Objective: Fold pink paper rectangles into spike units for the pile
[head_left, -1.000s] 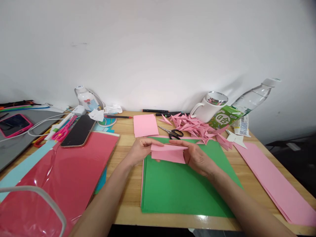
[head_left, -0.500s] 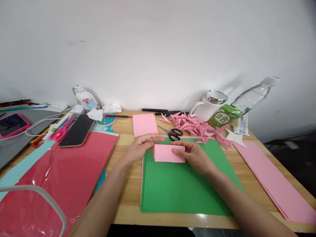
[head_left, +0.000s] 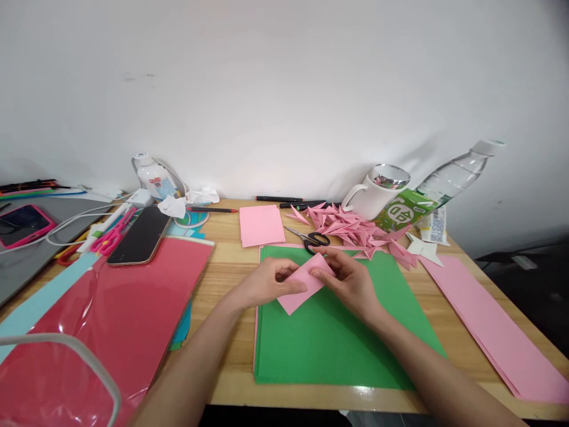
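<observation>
The wooden table (head_left: 233, 284) spans the lower frame. Red paper in a clear plastic sleeve (head_left: 133, 302) fills the lower left, and green paper sheets (head_left: 338, 350) lie at the lower center. Long pink paper strips (head_left: 493, 332) slant down the lower right. A pile of pointed folded pink pieces (head_left: 344, 226) sits right of center, against a white mug (head_left: 373, 198) with a metallic rim.

The left hand (head_left: 269, 283) and right hand (head_left: 349, 283) meet above the green sheets, near mid-frame. Both grip one piece, the right by its upper right end, the left by its lower left part, each thumb lying across the front. Half a second ago the left fingers were stretched out, and only the right thumb lay across the front.

Beyond the hands lies a stack of square pink paper (head_left: 261, 226). The folded pink paper (head_left: 306, 274) in the hands, level before, now slants from lower left to upper right. Black-handled scissors (head_left: 306, 236) lie just beyond it, partly hidden by the right hand.
</observation>
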The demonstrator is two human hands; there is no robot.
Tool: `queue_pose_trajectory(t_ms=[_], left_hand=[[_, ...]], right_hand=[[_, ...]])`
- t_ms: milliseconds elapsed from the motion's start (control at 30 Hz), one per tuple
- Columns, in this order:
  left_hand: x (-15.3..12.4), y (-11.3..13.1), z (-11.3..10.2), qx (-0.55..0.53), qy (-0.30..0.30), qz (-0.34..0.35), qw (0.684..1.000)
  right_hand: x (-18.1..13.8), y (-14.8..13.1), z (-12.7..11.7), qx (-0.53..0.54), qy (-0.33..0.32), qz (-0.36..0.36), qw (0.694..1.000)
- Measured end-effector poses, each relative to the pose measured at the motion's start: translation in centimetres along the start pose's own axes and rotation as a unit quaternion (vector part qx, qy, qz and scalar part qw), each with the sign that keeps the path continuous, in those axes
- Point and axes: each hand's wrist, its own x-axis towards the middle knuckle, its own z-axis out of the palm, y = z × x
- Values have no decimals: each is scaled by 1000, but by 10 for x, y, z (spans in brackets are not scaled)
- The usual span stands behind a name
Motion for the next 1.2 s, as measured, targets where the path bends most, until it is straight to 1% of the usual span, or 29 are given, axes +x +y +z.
queue_pose_trajectory(t_ms=[67,100,133,167,200,267,300,367,467,533,633,767,833,867,900,933,967,1000,1033,1067,1133,1200], left_hand=[[2,-1,2,4,21,10,1000],[3,-2,2,-14,39,10,999],[4,-4,1,-48,71,13,996],[5,-4,-1,-90,116,28,989],[6,-5,-4,-136,162,47,976],[6,-3,-10,-226,236,88,941],[6,-1,-12,-262,257,103,924],[5,3,-16,-308,278,119,902],[3,6,-18,-314,310,129,888],[3,7,-18,-300,339,136,881],[2,8,-19,-292,367,144,871],[1,10,-22,-321,376,137,858],[-1,11,-22,-338,371,130,855],[-2,12,-21,-348,366,127,853],[-2,12,-19,-359,358,123,853],[-2,13,-17,-370,348,118,853],[-2,13,-15,-380,336,114,854],[-2,12,-12,-387,324,108,857],[-2,12,-9,-390,313,103,860],[-1,11,-7,-388,304,98,865],[0,8,-4,-370,292,87,878],[1,6,-4,-343,293,79,889]], right_hand=[[1,2,0,-33,12,-32,999],[3,3,0,-47,23,-48,997],[7,5,-2,-66,42,-63,995],[11,7,-4,-94,61,-79,991],[15,10,-6,-141,73,-101,982],[26,14,-11,-280,72,-157,944],[31,16,-12,-342,63,-173,921],[41,16,-13,-455,21,-164,875],[53,9,-9,-563,-46,-110,818],[57,2,-5,-594,-74,-74,798],[58,-4,-2,-605,-83,-47,790],[52,-3,-7,-588,-56,-52,805],[46,-2,-8,-556,-22,-61,829],[43,-4,-7,-521,-1,-67,851],[39,-6,-4,-469,25,-76,880],[35,-8,1,-384,43,-80,919],[31,-11,7,-273,45,-68,959],[28,-14,15,-152,26,-50,987],[25,-17,23,-53,0,-41,998],[22,-19,31,11,-15,-36,999],[20,-21,43,60,5,-27,998],[20,-20,47,64,38,-19,997]])
